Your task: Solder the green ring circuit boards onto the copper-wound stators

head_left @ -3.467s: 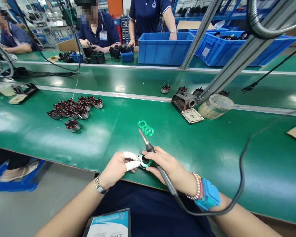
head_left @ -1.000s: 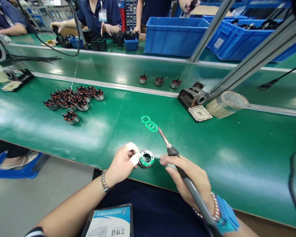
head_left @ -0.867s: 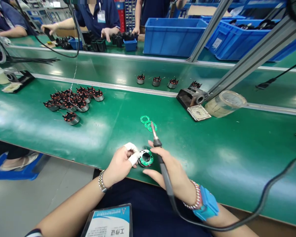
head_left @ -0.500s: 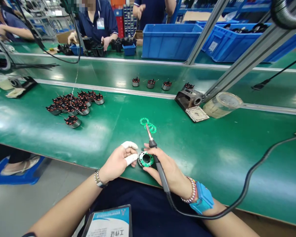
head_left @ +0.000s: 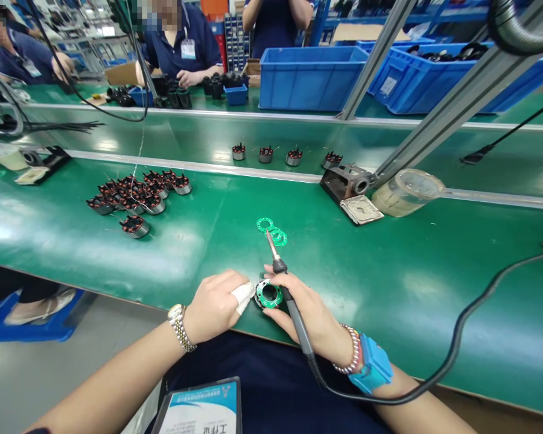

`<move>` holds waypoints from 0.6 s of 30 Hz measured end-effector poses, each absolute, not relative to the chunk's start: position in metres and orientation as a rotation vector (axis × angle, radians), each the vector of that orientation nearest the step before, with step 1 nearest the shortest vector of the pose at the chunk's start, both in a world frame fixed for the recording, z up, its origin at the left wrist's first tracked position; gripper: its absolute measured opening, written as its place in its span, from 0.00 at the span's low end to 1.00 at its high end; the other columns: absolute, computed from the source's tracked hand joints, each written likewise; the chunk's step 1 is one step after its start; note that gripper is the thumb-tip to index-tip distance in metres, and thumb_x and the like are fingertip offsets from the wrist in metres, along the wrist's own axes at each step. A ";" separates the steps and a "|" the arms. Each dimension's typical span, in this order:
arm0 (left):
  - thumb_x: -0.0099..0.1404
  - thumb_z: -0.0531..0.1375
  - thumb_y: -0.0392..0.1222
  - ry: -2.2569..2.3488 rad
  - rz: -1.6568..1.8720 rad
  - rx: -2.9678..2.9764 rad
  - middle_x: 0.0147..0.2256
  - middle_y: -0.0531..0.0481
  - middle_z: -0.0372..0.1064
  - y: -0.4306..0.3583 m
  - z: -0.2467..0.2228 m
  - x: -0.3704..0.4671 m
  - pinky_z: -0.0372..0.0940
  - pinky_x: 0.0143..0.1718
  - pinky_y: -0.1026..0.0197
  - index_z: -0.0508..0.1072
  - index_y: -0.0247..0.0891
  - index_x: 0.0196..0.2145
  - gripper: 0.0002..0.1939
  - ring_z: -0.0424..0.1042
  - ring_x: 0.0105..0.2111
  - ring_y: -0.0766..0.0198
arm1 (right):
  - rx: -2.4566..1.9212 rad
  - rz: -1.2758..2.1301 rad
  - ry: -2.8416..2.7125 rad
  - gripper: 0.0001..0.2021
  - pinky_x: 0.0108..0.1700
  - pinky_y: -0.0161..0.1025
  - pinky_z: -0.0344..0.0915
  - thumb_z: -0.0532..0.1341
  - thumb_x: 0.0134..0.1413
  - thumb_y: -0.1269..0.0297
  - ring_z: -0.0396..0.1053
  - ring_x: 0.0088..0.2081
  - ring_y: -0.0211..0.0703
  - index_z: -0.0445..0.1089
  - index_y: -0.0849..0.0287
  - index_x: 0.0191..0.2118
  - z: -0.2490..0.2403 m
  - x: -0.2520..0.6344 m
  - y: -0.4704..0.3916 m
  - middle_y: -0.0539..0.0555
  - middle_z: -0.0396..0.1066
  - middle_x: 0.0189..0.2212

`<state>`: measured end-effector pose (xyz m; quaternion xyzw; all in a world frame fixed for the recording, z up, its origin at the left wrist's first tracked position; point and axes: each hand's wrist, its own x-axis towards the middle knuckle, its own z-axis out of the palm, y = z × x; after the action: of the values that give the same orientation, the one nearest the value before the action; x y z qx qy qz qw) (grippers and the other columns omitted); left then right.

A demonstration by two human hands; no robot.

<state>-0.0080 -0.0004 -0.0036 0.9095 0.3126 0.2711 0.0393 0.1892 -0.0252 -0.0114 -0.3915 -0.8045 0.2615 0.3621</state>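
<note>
1. Left hand (head_left: 215,307) pinches the green-ringed stator (head_left: 268,295) at the worktop (head_left: 389,271) near edge.
2. Right hand (head_left: 310,313) grips the soldering iron (head_left: 286,289), hiding the stator's right side.
3. Stator windings are hard to make out.

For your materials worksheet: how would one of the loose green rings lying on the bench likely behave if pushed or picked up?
The loose green rings look thin and flat, so probably light, sliding on the glossy green bench rather than rolling. Lying flush, one may be fiddly to pinch up.

green ring board (head_left: 268,295), green bench (head_left: 389,271), blue bins (head_left: 308,78), blue wristband (head_left: 374,364)
</note>
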 end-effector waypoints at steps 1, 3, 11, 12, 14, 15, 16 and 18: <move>0.62 0.51 0.35 0.996 0.848 2.777 0.28 0.45 0.69 -0.002 -0.006 -0.005 0.65 0.28 0.61 0.70 0.34 0.29 0.09 0.67 0.27 0.62 | -1.012 0.669 -2.066 0.19 0.50 0.45 0.65 0.58 0.51 0.71 0.64 0.52 0.47 0.55 0.58 0.48 -0.012 0.189 -0.026 0.64 0.62 0.50; 0.62 0.52 0.35 1.135 0.908 2.703 0.25 0.47 0.68 -0.008 -0.011 0.002 0.64 0.25 0.61 0.69 0.35 0.27 0.09 0.65 0.25 0.63 | -1.026 0.648 -2.045 0.19 0.50 0.45 0.65 0.58 0.51 0.71 0.64 0.52 0.47 0.55 0.58 0.49 -0.013 0.188 -0.027 0.64 0.62 0.51; 0.61 0.50 0.29 1.245 0.956 2.430 0.48 0.39 0.66 -0.045 -0.029 0.014 0.64 0.49 0.56 0.60 0.32 0.53 0.21 0.65 0.50 0.57 | -1.036 0.646 -2.003 0.17 0.51 0.45 0.65 0.56 0.53 0.71 0.64 0.52 0.47 0.54 0.56 0.49 -0.016 0.186 -0.030 0.64 0.61 0.52; 0.61 0.50 0.29 1.247 0.959 2.419 0.50 0.37 0.64 -0.048 -0.030 0.015 0.63 0.51 0.55 0.58 0.32 0.54 0.22 0.62 0.53 0.56 | -1.013 0.662 -2.007 0.18 0.51 0.45 0.64 0.56 0.53 0.71 0.63 0.53 0.47 0.54 0.56 0.49 -0.016 0.188 -0.029 0.64 0.61 0.52; 0.62 0.50 0.30 1.248 0.954 2.355 0.54 0.36 0.60 -0.051 -0.032 0.017 0.62 0.52 0.53 0.55 0.32 0.55 0.22 0.59 0.56 0.55 | -0.966 0.716 -2.024 0.19 0.52 0.45 0.64 0.58 0.52 0.70 0.61 0.54 0.47 0.53 0.56 0.49 -0.015 0.192 -0.025 0.64 0.60 0.53; 0.62 0.50 0.31 1.238 0.939 2.305 0.54 0.35 0.59 -0.051 -0.032 0.018 0.63 0.51 0.54 0.56 0.33 0.53 0.21 0.59 0.55 0.55 | -0.958 0.745 -2.029 0.20 0.52 0.45 0.63 0.58 0.52 0.70 0.60 0.55 0.47 0.53 0.56 0.50 -0.013 0.196 -0.023 0.64 0.60 0.53; 0.62 0.49 0.31 1.224 0.921 2.248 0.54 0.36 0.60 -0.050 -0.031 0.018 0.64 0.51 0.55 0.57 0.33 0.51 0.19 0.61 0.55 0.56 | -0.964 0.766 -2.028 0.21 0.53 0.45 0.63 0.59 0.51 0.69 0.60 0.56 0.47 0.52 0.56 0.50 -0.012 0.200 -0.022 0.63 0.61 0.53; 0.62 0.49 0.31 1.200 0.900 2.148 0.51 0.38 0.64 -0.046 -0.027 0.016 0.66 0.48 0.57 0.60 0.36 0.46 0.14 0.65 0.51 0.59 | -1.008 0.775 -2.018 0.23 0.54 0.46 0.61 0.60 0.51 0.69 0.57 0.57 0.47 0.51 0.56 0.51 -0.008 0.208 -0.021 0.62 0.62 0.52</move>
<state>0.0158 -0.0459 -0.0272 0.7922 0.4427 0.3317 0.2577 0.2078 -0.0211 -0.0076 -0.3927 -0.7863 0.3019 0.3694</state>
